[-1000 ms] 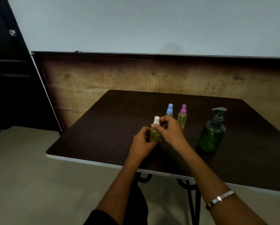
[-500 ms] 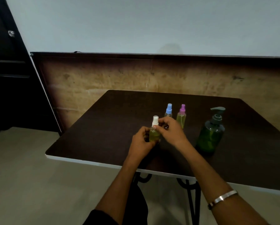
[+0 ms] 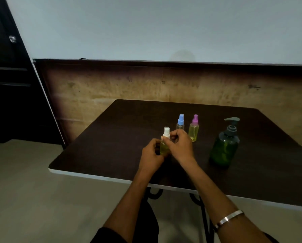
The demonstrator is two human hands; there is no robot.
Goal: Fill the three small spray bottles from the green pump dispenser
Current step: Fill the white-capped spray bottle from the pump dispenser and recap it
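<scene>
The white-capped spray bottle [image 3: 164, 143] stands upright between the two hands, near the front middle of the dark table [image 3: 111, 137]. The left hand [image 3: 151, 155] curls round the lower body of this bottle from its left side, fingers wrapped about the clear wall, while the right hand [image 3: 179, 146] comes in from the other side and pinches the neck just under the white spray head with fingertips and thumb; both hands therefore grasp the same bottle. Its body shows yellow-green liquid filling most of what is visible between the fingers, and its white nozzle rises clear above the right hand's fingertips. Just beyond the right hand, partly hidden behind its knuckles, stands the blue-capped spray bottle [image 3: 180, 122], whose clear body is mostly covered, so its fill cannot be told. Beside it, farther to the right of the right hand, the pink-capped spray bottle [image 3: 194, 128] stands upright with pale yellow liquid reaching up toward its shoulder. Well to the right of the right hand, apart from all three small bottles, sits the green pump dispenser [image 3: 224, 148], a rounded translucent green bottle with a dark grey pump head whose spout points left. A silver bracelet [image 3: 229, 219] circles the right forearm near the bottom edge of the view.
</scene>
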